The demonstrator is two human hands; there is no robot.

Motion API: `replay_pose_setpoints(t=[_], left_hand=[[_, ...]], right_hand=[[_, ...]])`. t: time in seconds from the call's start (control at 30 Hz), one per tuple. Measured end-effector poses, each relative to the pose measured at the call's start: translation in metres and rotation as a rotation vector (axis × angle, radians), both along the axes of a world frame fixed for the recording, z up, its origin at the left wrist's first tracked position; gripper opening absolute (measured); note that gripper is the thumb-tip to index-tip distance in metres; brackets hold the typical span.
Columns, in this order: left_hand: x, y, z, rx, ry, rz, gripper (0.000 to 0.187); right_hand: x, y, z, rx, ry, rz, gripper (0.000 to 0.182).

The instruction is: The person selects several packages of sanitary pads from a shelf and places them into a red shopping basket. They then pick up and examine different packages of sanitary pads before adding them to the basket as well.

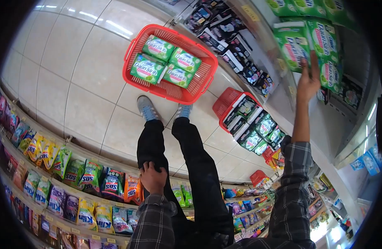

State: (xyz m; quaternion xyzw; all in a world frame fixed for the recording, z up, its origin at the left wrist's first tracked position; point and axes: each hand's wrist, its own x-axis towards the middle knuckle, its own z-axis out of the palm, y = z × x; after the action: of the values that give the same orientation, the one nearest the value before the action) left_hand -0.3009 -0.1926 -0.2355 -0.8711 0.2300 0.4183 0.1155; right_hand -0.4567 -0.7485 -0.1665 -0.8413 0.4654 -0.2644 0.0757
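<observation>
On the left of the frame hang rows of bright pouches (54,174). Just right of them, low in the middle, the left hand (153,178) rests on the person's black trouser leg, fingers curled together, holding nothing. Above it, at the upper middle, the red basket (132,72) sits on the floor with four green packs (166,62) waiting inside. At the upper right, the right hand (309,81) reaches up, fingers spread, pressing a green pack on the shelf (292,45). I think some packs are shelved and four are left.
</observation>
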Motion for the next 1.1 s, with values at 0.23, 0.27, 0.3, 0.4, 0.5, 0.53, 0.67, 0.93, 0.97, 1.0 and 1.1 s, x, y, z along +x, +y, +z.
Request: replay_pose_setpoints(t=[0.23,0.27,0.3,0.4,0.5,0.53,0.67,0.93,0.97,1.0,1.1], left_hand=[[0.001,-0.002,-0.002,-0.009,-0.002,0.015,0.036],[0.002,-0.002,-0.001,0.009,0.002,0.018,0.036],[0.001,0.002,-0.004,-0.012,-0.006,0.018,0.035],[0.002,0.005,-0.004,-0.041,-0.034,-0.001,0.037],[0.006,0.004,-0.004,-0.016,0.022,0.024,0.037],[0.007,0.005,-0.004,-0.006,0.025,0.018,0.037],[0.009,0.009,-0.007,0.037,0.053,-0.012,0.040],[0.016,0.008,-0.008,0.063,0.060,-0.028,0.039],[0.017,0.007,-0.008,0.060,0.072,-0.024,0.039],[0.018,0.007,-0.007,0.057,0.084,-0.019,0.040],[0.021,0.005,-0.007,0.064,0.099,-0.007,0.041]], right_hand=[[0.028,0.073,0.052,0.031,-0.295,-0.162,0.035],[0.024,0.090,0.048,0.094,-0.308,-0.206,0.034],[0.024,0.109,0.042,0.162,-0.325,-0.256,0.033],[0.038,0.170,0.011,0.645,-0.419,-0.438,0.032],[0.059,0.206,-0.023,1.178,-0.500,-0.381,0.035],[0.070,0.213,-0.032,1.274,-0.469,-0.317,0.036],[0.124,0.226,-0.039,1.430,-0.394,-0.219,0.033],[0.152,0.219,-0.043,1.398,-0.427,-0.104,0.035],[0.154,0.218,-0.041,1.412,-0.423,-0.100,0.033],[0.155,0.216,-0.041,1.422,-0.423,-0.100,0.033],[0.158,0.216,-0.045,1.453,-0.417,-0.102,0.032]])
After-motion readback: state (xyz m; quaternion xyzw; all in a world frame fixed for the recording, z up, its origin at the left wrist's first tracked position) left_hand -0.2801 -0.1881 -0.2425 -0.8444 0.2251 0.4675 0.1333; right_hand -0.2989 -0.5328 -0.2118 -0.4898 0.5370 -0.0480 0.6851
